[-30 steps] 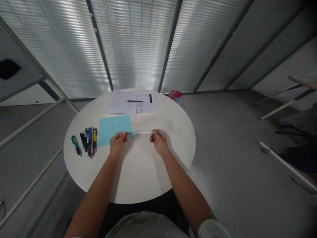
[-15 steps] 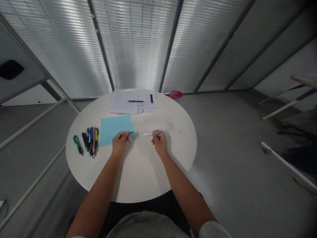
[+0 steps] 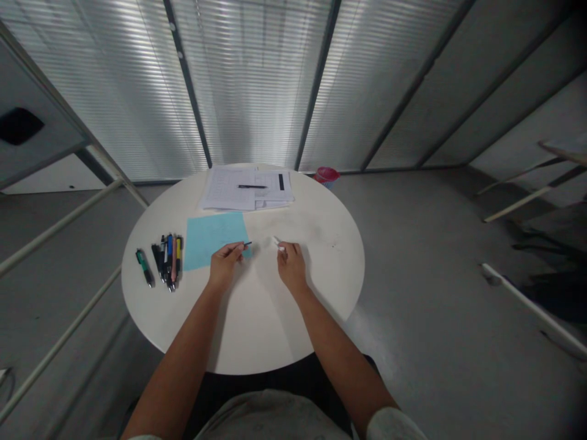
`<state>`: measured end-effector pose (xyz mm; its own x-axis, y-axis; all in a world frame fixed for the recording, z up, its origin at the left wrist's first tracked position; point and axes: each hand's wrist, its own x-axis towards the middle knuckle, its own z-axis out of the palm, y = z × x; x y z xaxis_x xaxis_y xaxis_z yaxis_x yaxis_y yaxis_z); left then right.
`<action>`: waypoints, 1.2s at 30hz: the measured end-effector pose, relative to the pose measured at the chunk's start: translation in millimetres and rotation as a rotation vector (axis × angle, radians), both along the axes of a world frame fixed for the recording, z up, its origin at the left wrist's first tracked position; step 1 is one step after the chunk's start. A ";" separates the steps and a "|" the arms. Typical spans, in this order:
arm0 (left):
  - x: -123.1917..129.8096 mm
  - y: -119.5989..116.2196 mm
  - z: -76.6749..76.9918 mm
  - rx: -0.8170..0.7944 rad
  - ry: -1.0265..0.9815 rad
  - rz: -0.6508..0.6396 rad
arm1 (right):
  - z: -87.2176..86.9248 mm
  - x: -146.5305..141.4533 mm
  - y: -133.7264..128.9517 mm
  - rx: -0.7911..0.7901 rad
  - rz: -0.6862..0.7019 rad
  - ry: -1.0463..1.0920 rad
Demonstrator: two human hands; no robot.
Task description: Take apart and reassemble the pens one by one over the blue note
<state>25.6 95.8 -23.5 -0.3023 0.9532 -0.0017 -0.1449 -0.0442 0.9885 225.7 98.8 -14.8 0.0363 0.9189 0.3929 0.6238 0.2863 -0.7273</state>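
Slatted blinds [image 3: 252,79] fill the upper part of the frame, w/ grey floor [image 3: 435,275] at R and lower L; a round white table [image 3: 257,330] occupies the centre. L hand [image 3: 222,266], just L of frame centre: thumb and fingertips closed in a pinch on a thin dark rod [image 3: 248,243], whose free end points R, above the R edge of the blue sheet [image 3: 206,235]. R hand [image 3: 291,266], at centre: fingers curled, nearly closed, w/ a small white piece [image 3: 276,240] held at the fingertips; its free end projects to the upper L, the rest hidden by the fingers. Rod and white piece are apart, w/ a gap b/w them; exact type of each too small to tell. Upper centre of table: overlapping printed papers [image 3: 227,192], w/ a black pen [image 3: 252,186] lying approx. horizontal on top. L side of table: a pen cluster [image 3: 170,260] (incl. black, blue, pink and yellow), tips mostly toward the bottom of the frame, and a green pen [image 3: 143,267] just L of it, tilted. Beyond the table's upper R edge: a red-rimmed bin [image 3: 327,174] on the floor. Far L: pale tubular frame [image 3: 59,229].
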 end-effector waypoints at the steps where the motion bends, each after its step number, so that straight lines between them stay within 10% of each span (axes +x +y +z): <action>1: 0.2 -0.4 0.7 0.003 -0.025 -0.006 | -0.2 -1.0 0.0 -0.003 -0.005 -0.079; 21: 0.2 -6.8 9.3 0.002 0.235 -0.099 | 4.6 -5.6 -4.4 -0.020 0.187 -0.322; 36: 0.0 -3.0 3.6 0.023 -0.001 -0.034 | 2.1 -2.3 0.2 -0.046 0.187 -0.238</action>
